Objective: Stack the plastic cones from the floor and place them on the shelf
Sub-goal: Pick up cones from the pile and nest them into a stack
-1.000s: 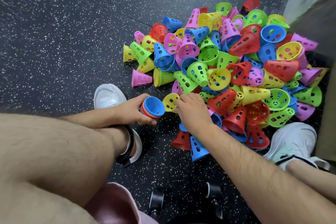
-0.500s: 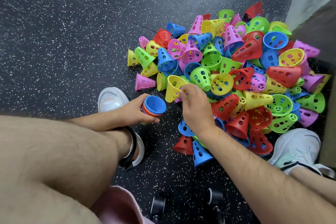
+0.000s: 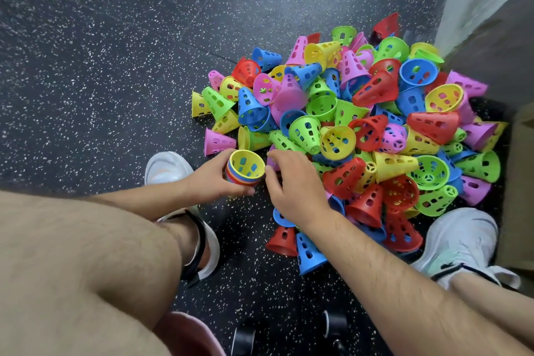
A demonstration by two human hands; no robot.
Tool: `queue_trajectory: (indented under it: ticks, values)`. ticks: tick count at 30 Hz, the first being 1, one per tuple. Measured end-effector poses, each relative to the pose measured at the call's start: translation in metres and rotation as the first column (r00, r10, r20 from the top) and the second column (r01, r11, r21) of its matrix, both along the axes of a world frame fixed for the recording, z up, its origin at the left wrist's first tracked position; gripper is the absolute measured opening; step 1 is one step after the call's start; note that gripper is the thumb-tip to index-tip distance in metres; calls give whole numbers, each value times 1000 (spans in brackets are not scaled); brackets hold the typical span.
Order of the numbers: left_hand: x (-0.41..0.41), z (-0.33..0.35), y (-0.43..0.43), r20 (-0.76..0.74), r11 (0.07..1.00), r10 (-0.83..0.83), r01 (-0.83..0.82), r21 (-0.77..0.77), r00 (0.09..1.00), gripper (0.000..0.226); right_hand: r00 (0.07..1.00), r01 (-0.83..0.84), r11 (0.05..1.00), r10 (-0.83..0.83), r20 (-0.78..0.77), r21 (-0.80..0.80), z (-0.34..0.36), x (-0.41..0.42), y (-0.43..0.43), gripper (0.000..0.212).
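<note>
On the black speckled floor (image 3: 115,66), between two white shoes (image 3: 167,167), we find the work at an early stage. The left hand (image 3: 208,179) grips a short nested stack of perforated plastic cones (image 3: 245,175), fingers and thumb curled round its sides, the open end turned up toward us. A yellow perforated cone (image 3: 248,163) sits innermost, and below its rim we make out only a few coloured edges, red and blue among them, so we judge the stack to hold just a handful so far.

The right hand (image 3: 297,185) hovers just beside the stack's rim, its fingers loosely bent and its thumb near the yellow edge. We see nothing plainly pinched in it. A pink shape shows under its fingertips, but we cannot tell whether the hand touches it.

What is left is nearly everything. The big heap of loose plastic cones (image 3: 361,130) in red, blue, green, yellow and pink lies tumbled against the corner to the right, most on their sides or mouth-up, a few strays at its near and left edges. Each of these has to be picked out, turned the right way and slid into a stack.

The shelf is not in view, and no finished stack stands anywhere that we can see, so by our reckoning the placing step has not yet begun.
</note>
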State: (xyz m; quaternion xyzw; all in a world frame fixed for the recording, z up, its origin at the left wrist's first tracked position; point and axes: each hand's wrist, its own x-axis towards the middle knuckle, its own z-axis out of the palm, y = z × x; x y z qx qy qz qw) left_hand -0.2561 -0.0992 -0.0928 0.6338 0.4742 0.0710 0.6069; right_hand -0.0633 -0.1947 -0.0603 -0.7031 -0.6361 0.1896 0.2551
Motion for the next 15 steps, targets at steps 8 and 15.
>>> queue_trajectory:
  ticks: [8,15]
  values:
    - [41,19,26,13,995,-95,95,20,995,75,949,145,983,-171,266,116,12,57,34,30]
    - [65,24,35,58,999,-43,41,25,997,65,894,79,958,55,445,-276,12,89,71,63]
